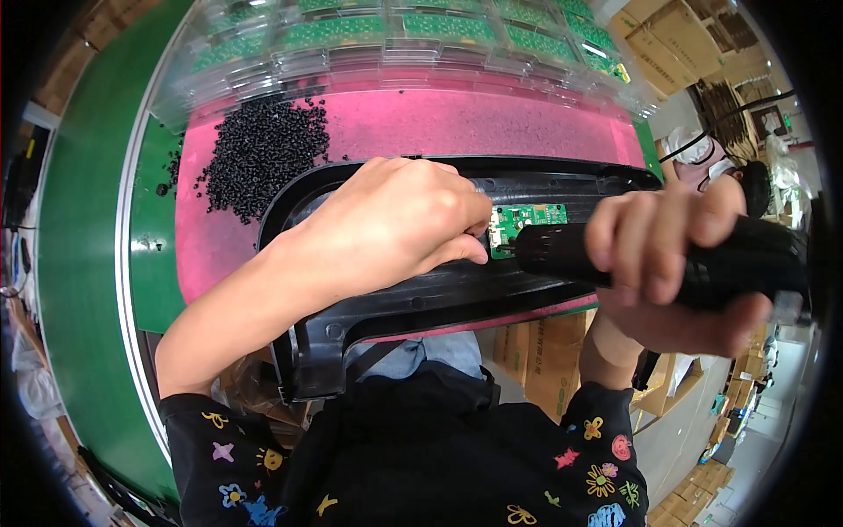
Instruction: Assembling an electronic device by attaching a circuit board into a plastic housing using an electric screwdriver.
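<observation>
A green circuit board (pixel 540 216) lies inside a black curved plastic housing (pixel 413 294), which rests across the near edge of the pink mat. My left hand (pixel 399 215) leans over the housing, its fingers curled and pinched at the board's left end. Whatever sits between those fingertips is hidden. Wrapped round a black electric screwdriver (pixel 558 250), my right hand (pixel 663 250) holds it almost level from the right. The tool's tip reaches the lower left part of the board, close to my left thumb.
A heap of small black screws (pixel 263 154) covers the left of the pink mat (pixel 474 123). Stacked clear plastic trays (pixel 386 44) with green boards line the back. A black cable (pixel 729 119) hangs at the right. Cardboard boxes (pixel 544 360) stand below the table.
</observation>
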{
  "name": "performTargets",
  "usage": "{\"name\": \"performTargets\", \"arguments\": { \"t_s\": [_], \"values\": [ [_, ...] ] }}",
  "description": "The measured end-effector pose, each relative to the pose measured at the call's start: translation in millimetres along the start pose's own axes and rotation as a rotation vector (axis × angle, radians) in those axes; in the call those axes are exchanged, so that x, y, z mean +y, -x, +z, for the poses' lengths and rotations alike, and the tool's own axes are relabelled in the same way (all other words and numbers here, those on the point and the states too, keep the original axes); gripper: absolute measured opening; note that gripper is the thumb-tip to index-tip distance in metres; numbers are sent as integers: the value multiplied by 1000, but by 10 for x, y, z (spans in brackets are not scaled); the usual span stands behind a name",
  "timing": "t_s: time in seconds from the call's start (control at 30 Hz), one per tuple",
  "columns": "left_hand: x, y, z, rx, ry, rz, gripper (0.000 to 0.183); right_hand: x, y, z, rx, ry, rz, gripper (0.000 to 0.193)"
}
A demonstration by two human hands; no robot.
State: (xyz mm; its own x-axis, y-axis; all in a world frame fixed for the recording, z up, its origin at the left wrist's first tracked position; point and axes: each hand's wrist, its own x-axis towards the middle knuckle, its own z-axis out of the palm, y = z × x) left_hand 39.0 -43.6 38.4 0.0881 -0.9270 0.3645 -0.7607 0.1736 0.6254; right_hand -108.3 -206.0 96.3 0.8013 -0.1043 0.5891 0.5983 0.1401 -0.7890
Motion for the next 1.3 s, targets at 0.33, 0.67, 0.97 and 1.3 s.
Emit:
{"name": "performTargets", "arguments": {
  "t_s": [0.33, 0.67, 0.97, 1.3],
  "values": [
    [-9, -28, -35, -30, 217, 117, 31, -151, 2, 114, 104, -114, -179, 46],
    [71, -63, -15, -17, -32, 20, 32, -226, 206, -348, 296, 273, 57, 47],
    [71, -65, -6, -2, -16, -12, 26, -108, 282, -485, 362, 320, 101, 50],
    [59, -74, -26, -31, -9, -29, 24, -129, 278, -497, 421, 125, 65, 48]
  ]
}}
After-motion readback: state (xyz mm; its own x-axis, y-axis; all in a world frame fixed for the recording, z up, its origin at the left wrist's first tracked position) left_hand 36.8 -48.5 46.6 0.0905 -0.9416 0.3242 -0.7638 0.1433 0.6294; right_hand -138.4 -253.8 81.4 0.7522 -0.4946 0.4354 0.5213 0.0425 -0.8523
